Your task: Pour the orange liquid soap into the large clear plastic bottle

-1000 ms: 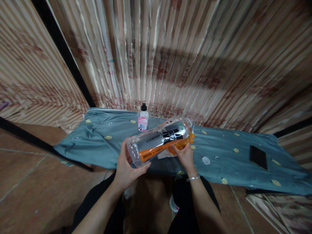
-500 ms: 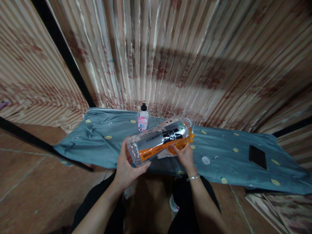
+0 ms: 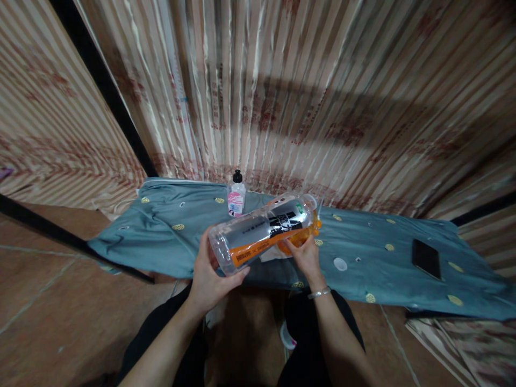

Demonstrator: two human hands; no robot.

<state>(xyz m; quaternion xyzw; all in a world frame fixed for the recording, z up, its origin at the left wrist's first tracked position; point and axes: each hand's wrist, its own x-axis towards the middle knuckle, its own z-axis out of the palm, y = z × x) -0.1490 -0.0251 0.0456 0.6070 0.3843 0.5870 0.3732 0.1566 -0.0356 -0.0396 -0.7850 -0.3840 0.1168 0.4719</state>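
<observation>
My left hand is wrapped round the base of a large clear plastic bottle with a silver, black and orange label. The bottle lies tilted, its neck up and to the right. Behind the bottle's neck end, my right hand is closed on an orange see-through container. The bottle hides much of this container, so its kind is unclear. A pale cloth or paper shows on the surface beneath them. Just beyond the large bottle stands a small clear bottle with a black cap and a pink label.
A narrow bench or bed with a teal, pineapple-print cover spans the view. On it lie a round whitish lid and a dark phone at the right. Striped curtains hang behind. A black pole rises at the left.
</observation>
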